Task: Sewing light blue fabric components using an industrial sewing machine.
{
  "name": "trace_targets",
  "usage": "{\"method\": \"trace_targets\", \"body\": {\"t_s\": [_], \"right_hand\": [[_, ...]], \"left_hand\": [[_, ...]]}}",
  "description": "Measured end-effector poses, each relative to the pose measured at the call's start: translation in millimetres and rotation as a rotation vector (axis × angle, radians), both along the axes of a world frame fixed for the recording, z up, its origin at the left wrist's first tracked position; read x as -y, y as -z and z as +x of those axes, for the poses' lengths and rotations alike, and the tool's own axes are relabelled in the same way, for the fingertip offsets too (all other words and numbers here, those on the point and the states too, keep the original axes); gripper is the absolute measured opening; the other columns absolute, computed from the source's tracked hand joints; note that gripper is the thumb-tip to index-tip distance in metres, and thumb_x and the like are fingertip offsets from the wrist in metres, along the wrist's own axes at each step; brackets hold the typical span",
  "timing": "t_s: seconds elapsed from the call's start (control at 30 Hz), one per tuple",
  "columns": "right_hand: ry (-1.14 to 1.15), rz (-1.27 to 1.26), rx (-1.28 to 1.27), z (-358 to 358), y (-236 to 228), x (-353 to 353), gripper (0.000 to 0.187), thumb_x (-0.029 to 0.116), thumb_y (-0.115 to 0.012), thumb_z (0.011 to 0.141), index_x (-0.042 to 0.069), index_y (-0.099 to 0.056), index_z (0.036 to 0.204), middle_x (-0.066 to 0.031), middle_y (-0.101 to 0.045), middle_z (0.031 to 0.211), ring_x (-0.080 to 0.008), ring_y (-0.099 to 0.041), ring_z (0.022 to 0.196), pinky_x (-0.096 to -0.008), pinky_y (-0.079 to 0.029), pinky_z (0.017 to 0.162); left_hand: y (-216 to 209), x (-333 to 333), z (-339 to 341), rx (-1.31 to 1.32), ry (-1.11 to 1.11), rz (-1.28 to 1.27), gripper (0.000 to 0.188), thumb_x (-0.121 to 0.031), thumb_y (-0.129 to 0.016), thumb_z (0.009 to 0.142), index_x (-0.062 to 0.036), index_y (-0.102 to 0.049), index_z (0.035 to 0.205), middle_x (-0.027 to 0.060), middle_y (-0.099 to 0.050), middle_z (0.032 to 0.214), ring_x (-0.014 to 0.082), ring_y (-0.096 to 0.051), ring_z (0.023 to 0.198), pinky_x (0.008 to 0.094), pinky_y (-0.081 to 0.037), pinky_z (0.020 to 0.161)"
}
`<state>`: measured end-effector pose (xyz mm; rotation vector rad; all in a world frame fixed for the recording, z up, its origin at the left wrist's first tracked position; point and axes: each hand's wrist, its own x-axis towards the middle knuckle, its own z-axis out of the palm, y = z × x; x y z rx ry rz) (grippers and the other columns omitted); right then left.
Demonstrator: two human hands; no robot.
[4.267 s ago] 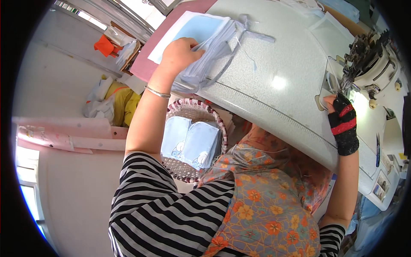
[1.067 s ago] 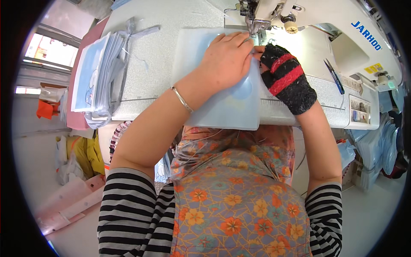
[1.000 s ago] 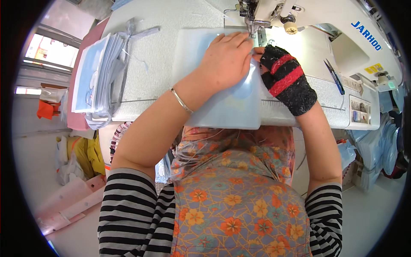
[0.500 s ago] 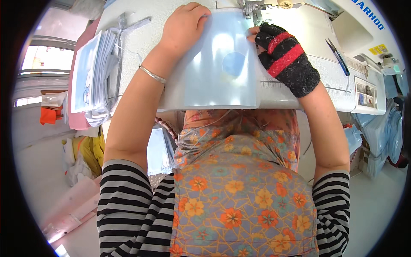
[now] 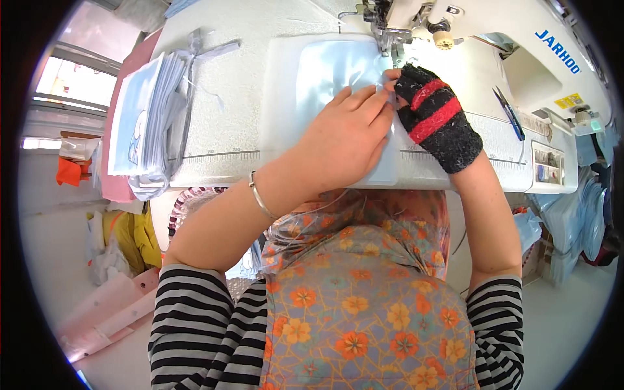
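A shiny pale-blue plastic sheet with a clear, whitish border lies on the white sewing table. Its far right corner is at the presser foot of a sewing machine. My bare left hand rests flat across the middle of the sheet, fingers stretched toward the machine. At the sheet's right edge, just nearer than the presser foot, my right hand wears a black and red fingerless glove. Its bare fingertips are closed on that edge. The left palm hides part of the sheet.
To the left stands a tied stack of blue printed plastic pieces. Dark thread snips lie on the right of the table, beyond a small compartment box of bobbins. More blue plastic pieces hang at the lower right.
My left hand has come from the sheet's far left edge onto its middle and flattened. The sheet's clear border now shows on the left. My right hand stays by the presser foot.
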<state>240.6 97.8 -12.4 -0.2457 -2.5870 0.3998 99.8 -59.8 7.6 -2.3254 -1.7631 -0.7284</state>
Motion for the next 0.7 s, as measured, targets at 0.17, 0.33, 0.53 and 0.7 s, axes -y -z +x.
{"method": "trace_targets", "body": {"t_s": [0.17, 0.33, 0.53, 0.7], "right_hand": [[0.001, 0.078, -0.060, 1.2, 3.8, -5.4, 0.028, -0.004, -0.060, 0.081, 0.004, -0.065, 0.108, -0.0123, -0.067, 0.117, -0.0332, -0.063, 0.108, -0.0395, -0.052, 0.093], [-0.027, 0.093, -0.047, 2.0, 4.2, -5.4, 0.027, -0.003, -0.059, 0.083, 0.004, -0.066, 0.108, -0.0131, -0.067, 0.118, -0.0336, -0.063, 0.109, -0.0404, -0.051, 0.095], [-0.024, 0.111, -0.023, 2.3, -0.3, -2.7, 0.028, -0.002, -0.057, 0.084, 0.003, -0.066, 0.110, -0.0141, -0.066, 0.119, -0.0338, -0.062, 0.111, -0.0406, -0.051, 0.096], [-0.013, 0.127, -0.001, 2.3, -2.1, -2.0, 0.028, -0.001, -0.057, 0.085, 0.002, -0.066, 0.111, -0.0150, -0.065, 0.120, -0.0341, -0.061, 0.110, -0.0412, -0.050, 0.096]], "left_hand": [[1.8, 0.6, 6.5, 0.034, -0.039, -0.013, 0.039, -0.012, -0.065, 0.082, 0.0081, -0.061, 0.115, 0.0209, -0.058, 0.120, 0.0365, -0.054, 0.119, 0.0519, -0.044, 0.101], [6.3, -1.6, 4.3, 0.006, -0.069, 0.019, 0.040, -0.010, -0.065, 0.079, 0.0082, -0.062, 0.114, 0.0214, -0.059, 0.119, 0.0365, -0.055, 0.118, 0.0516, -0.045, 0.099], [3.9, -11.2, -9.3, 0.029, -0.066, 0.073, 0.029, -0.006, -0.061, 0.076, 0.0026, -0.065, 0.104, 0.0137, -0.062, 0.112, 0.0310, -0.060, 0.110, 0.0425, -0.050, 0.093], [10.5, -27.4, -25.1, 0.020, -0.071, 0.116, 0.025, -0.005, -0.059, 0.076, -0.0018, -0.066, 0.100, 0.0077, -0.064, 0.107, 0.0277, -0.063, 0.102, 0.0385, -0.054, 0.085]]}}
